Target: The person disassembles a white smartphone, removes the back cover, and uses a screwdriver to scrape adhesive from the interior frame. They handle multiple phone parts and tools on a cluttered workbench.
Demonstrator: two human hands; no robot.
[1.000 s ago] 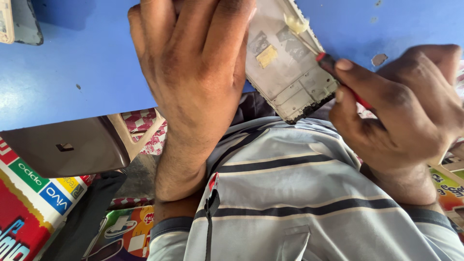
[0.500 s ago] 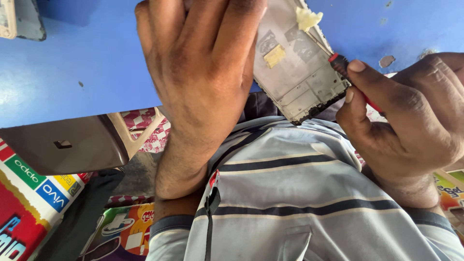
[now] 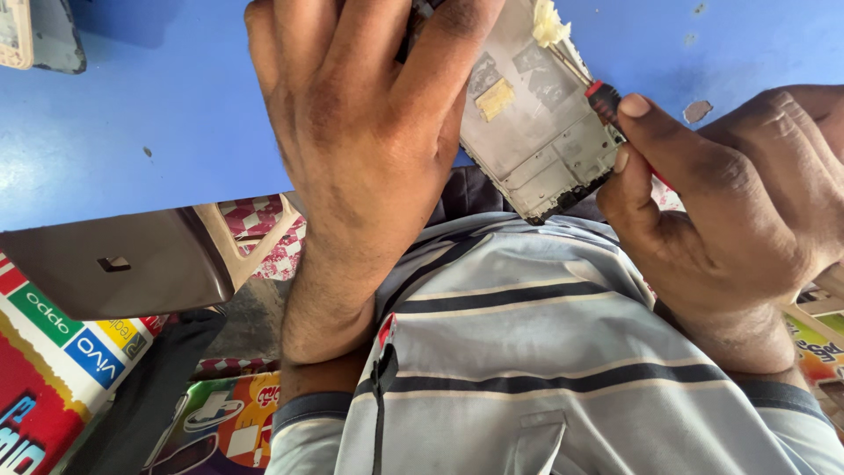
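Note:
My left hand (image 3: 369,149) presses down on an opened phone frame (image 3: 541,145), palm and fingers covering its left part. The silver inner side of the frame faces up and rests on a blue table (image 3: 158,114), with its lower corner past the table's edge. My right hand (image 3: 730,211) pinches a thin tool with a red and black handle (image 3: 605,101). The tool's metal tip lies along the frame's right edge, pointing toward a pale yellowish lump (image 3: 552,22) at the frame's upper end.
A grey-edged device (image 3: 35,31) lies on the table at the far left. A brown drawer front (image 3: 114,264) hangs under the table. Colourful printed boxes (image 3: 53,352) sit at the lower left. My striped shirt (image 3: 545,352) fills the lower middle.
My right hand has shifted a little to the right and up with the tool along the frame's right edge. My left hand keeps its hold on the frame.

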